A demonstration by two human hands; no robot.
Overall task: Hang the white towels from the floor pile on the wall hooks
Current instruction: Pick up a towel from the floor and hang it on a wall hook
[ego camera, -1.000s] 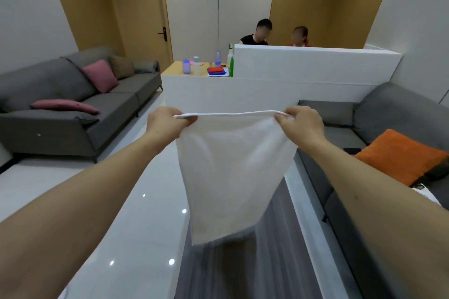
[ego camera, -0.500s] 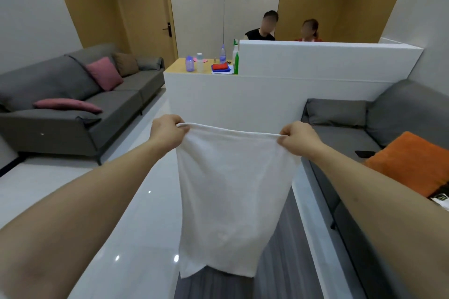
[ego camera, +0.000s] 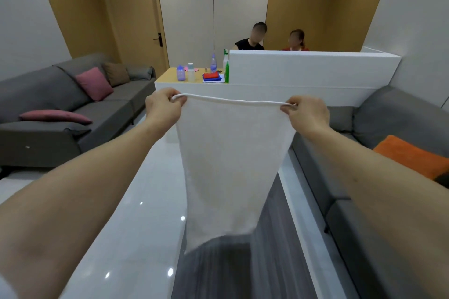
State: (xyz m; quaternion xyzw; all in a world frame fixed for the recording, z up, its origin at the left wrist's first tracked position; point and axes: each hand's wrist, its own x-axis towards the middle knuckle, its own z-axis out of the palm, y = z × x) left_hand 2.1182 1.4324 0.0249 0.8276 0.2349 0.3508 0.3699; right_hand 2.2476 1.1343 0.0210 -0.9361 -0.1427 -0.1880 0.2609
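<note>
A white towel (ego camera: 230,165) hangs spread out in front of me at arm's length. My left hand (ego camera: 162,108) pinches its top left corner and my right hand (ego camera: 307,114) pinches its top right corner. The top hem runs nearly taut between them, sagging slightly. The towel's lower edge curls above the floor. No wall hooks and no floor pile are in view.
A grey sofa (ego camera: 73,109) with pink cushions stands at the left, another grey sofa (ego camera: 379,128) with an orange cushion (ego camera: 410,158) at the right. A white partition (ego camera: 311,68) and a counter with bottles (ego camera: 192,73) lie ahead; two people sit behind it. A door (ego camera: 136,12) is far left.
Both hands have lifted the towel a little higher and kept it stretched. The towel's bottom edge has swung and curled. My view has tilted slightly upward.
</note>
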